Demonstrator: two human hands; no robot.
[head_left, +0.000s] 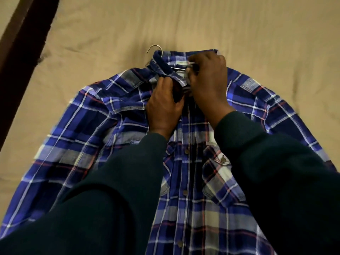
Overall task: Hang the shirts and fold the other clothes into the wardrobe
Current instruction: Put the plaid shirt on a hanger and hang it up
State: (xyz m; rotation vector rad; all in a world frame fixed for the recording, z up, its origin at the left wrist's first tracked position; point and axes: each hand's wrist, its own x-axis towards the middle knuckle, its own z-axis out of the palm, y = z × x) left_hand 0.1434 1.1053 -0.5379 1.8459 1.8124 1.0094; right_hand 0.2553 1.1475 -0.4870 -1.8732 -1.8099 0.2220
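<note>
Both at the collar: left hand [163,105] and right hand [207,83] pinching shirt [103,115] over hanger [156,49], flat on bed [184,21].

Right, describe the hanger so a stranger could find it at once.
Start at the tan bedsheet and find the blue plaid shirt spread on it. At its collar, where the left hand and right hand grip the fabric, the hanger pokes out. It is the only bare, shiny metal there, a thin curved hook.
</note>
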